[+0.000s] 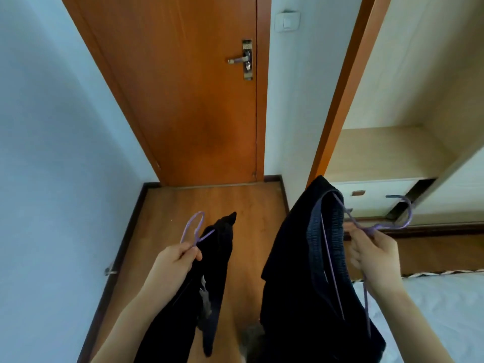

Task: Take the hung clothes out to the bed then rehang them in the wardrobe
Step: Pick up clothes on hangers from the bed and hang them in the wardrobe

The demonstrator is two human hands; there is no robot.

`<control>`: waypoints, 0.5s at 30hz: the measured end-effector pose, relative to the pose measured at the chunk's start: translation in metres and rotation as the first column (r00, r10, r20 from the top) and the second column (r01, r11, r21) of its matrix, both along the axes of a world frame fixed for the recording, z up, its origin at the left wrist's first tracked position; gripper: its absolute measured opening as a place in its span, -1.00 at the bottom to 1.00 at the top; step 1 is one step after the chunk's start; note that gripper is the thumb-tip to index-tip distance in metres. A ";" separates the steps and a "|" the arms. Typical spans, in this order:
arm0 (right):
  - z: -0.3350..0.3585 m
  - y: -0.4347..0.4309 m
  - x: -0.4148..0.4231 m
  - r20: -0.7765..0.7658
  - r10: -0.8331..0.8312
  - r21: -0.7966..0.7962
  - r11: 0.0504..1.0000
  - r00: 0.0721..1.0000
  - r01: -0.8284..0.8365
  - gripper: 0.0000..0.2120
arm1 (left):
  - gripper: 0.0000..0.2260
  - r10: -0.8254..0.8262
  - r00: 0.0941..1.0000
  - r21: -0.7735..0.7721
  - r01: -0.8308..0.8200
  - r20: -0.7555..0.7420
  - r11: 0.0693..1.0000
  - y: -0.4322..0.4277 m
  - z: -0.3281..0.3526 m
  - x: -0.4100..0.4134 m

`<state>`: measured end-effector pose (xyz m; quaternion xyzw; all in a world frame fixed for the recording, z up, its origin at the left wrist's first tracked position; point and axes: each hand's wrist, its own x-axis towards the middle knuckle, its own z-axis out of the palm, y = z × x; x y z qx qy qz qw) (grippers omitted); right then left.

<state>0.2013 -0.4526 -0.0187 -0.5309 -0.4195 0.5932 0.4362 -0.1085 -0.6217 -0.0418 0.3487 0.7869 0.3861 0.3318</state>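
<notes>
No text, number or brand can be read anywhere. A pale tag point(203, 290) on the left dark garment point(218, 258) is too blurred to read.

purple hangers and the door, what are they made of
Purple hangers: thin wire, probably with a matte plastic coating, judging by the slim bent hook and uniform colour. Door: wood or wood veneer, orange-brown grain with a soft sheen.

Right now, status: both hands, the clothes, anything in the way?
Left grip holds purple wire hanger carrying black garment. Right grip holds second purple wire hanger carrying dark garment. White bed lower right, path looks open.
</notes>
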 end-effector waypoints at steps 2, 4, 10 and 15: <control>0.004 0.037 -0.014 -0.026 -0.012 -0.016 1.000 1.000 0.012 -0.82 | -0.69 -0.040 0.999 -0.014 0.040 0.019 0.999 0.044 0.010 -0.007; 0.012 0.070 -0.020 -0.031 -0.019 -0.004 1.000 0.999 0.018 -0.88 | -0.69 -0.100 0.994 -0.028 0.101 0.034 0.994 0.086 0.023 -0.009; 0.035 0.151 -0.010 -0.030 -0.114 0.018 0.993 0.993 0.114 -0.82 | -0.73 -0.342 0.939 -0.042 0.343 0.039 0.938 0.207 0.053 0.011; 0.037 0.203 0.010 -0.012 -0.275 0.012 0.961 0.961 0.275 -0.83 | -0.73 -0.600 0.797 -0.058 0.603 0.065 0.796 0.308 0.062 0.031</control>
